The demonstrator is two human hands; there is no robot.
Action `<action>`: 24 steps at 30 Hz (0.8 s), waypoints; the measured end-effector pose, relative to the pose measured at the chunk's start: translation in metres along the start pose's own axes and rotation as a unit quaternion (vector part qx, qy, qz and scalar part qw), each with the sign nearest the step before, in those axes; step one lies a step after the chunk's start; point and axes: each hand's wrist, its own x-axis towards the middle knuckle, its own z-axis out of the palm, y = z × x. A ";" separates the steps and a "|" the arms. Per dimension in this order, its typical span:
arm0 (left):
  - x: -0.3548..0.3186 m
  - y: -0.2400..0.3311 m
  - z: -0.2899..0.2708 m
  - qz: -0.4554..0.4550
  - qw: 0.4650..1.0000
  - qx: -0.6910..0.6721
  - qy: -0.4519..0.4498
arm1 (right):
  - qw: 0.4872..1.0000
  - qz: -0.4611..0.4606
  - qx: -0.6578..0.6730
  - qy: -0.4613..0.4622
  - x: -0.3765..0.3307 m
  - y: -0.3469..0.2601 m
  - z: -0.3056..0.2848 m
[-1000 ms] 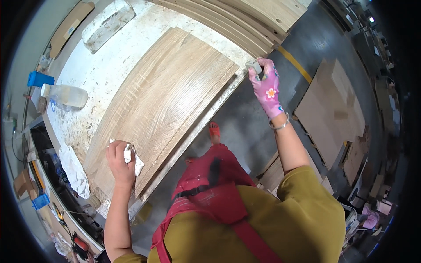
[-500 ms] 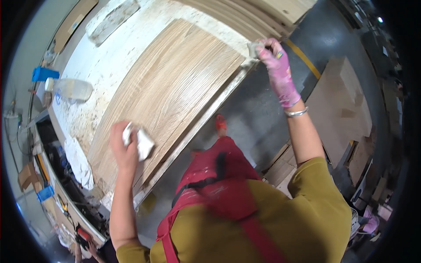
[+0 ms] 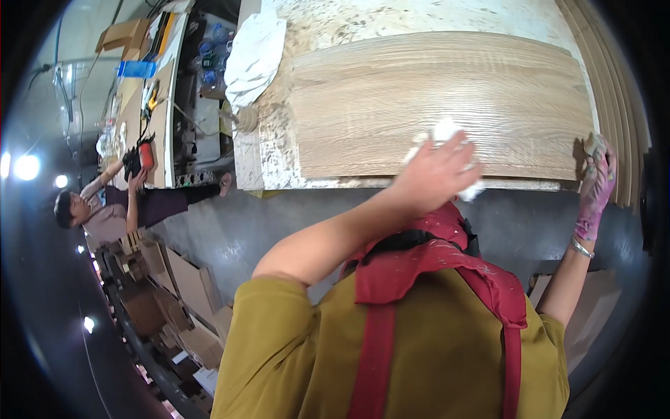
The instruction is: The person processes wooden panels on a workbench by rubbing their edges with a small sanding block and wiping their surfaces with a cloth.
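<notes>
A wood-grain panel (image 3: pixel 377 105) lies flat on the stained white worktable (image 3: pixel 276 157), its long edge toward me. My bare left hand (image 3: pixel 440 167) is closed on a white cloth (image 3: pixel 447 131) and presses it to the panel near the front edge. At the panel's right front corner is my right hand (image 3: pixel 599 174), in a pink stained glove, its fingers pinched round a small greyish wad (image 3: pixel 594 144). What that wad is made of I cannot make out.
Another white cloth (image 3: pixel 257 59) lies on the table's left end. Stacked boards (image 3: pixel 614 91) stand along the right. At far left a person (image 3: pixel 105 209) handles a red and black tool (image 3: pixel 144 155) at another bench. Cardboard sheets (image 3: pixel 192 286) lean lower left.
My view has turned, so the panel now lies straight across it. My left hand with the white cloth has moved to the panel's front edge; the right stays at the corner.
</notes>
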 end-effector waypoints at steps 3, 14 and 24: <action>-0.079 -0.033 -0.024 -0.094 0.994 0.053 -0.030 | 0.999 -0.014 0.044 -0.027 0.007 0.012 -0.012; -0.163 -0.151 -0.118 -0.471 0.846 -0.017 0.249 | 0.991 -0.025 0.086 -0.097 0.015 0.019 -0.035; 0.078 -0.192 -0.032 -0.404 0.907 -0.093 -0.073 | 0.995 -0.065 -0.055 -0.045 0.005 -0.012 -0.009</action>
